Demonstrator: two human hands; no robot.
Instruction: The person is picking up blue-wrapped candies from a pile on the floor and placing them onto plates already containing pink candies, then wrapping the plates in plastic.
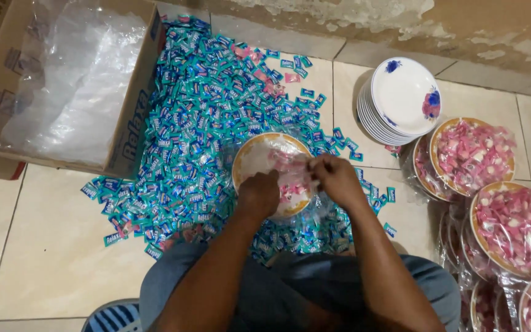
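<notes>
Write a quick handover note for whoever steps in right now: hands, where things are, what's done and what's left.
Left hand and right hand both over the gold-rimmed plate, fingers pinching its clear plastic wrap with pink candies inside.
Done: wrapped plates of pink candies stacked at right.
Left: the stack of white floral plates is unfilled; blue candy pile covers the floor; cardboard box holds only a plastic liner.

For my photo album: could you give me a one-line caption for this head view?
Two hands, left and right, work over a plate of pink sweets amid a heap of blue wrapped candies.
</notes>
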